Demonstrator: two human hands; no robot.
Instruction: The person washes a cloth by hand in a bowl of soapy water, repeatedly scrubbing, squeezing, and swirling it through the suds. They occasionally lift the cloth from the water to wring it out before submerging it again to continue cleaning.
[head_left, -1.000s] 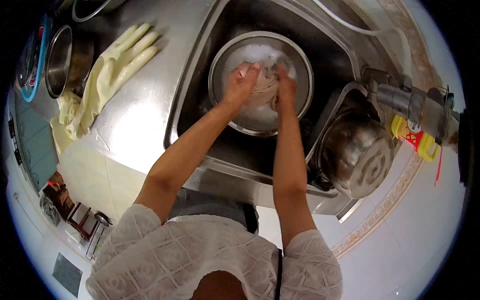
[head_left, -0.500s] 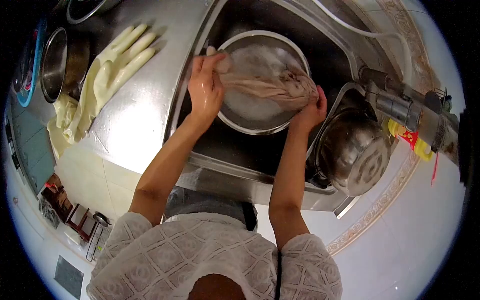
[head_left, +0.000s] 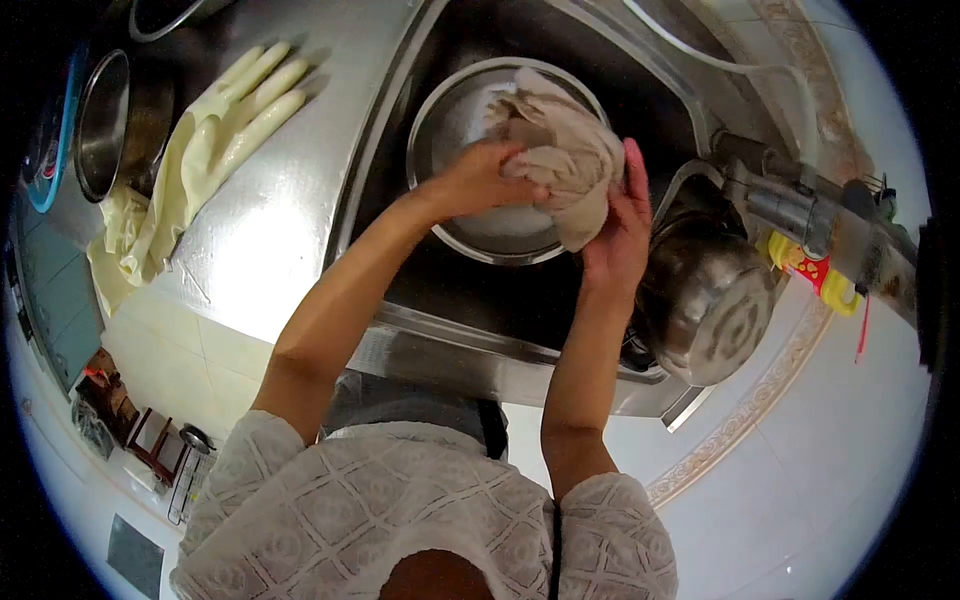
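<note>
A wet, bunched beige cloth (head_left: 575,165) is held above a round metal basin (head_left: 440,130) of cloudy water in the dark sink. My left hand (head_left: 485,180) comes from the left, its fingers curled against the near left part of the cloth. On the right side, my right hand (head_left: 622,225) supports the cloth with the palm turned toward it, fingers pointing up and partly behind the cloth.
Pale rubber gloves (head_left: 220,130) lie on the steel counter (head_left: 330,90) at left, beside a metal pot (head_left: 105,125). An upturned metal pot (head_left: 705,300) stands at the sink's right, below the faucet (head_left: 790,205). A white hose (head_left: 720,62) crosses the top right.
My left hand has moved right and slightly down, from the basin's left rim to over the water. The cloth, stretched between both hands before, is now bunched at the right.
</note>
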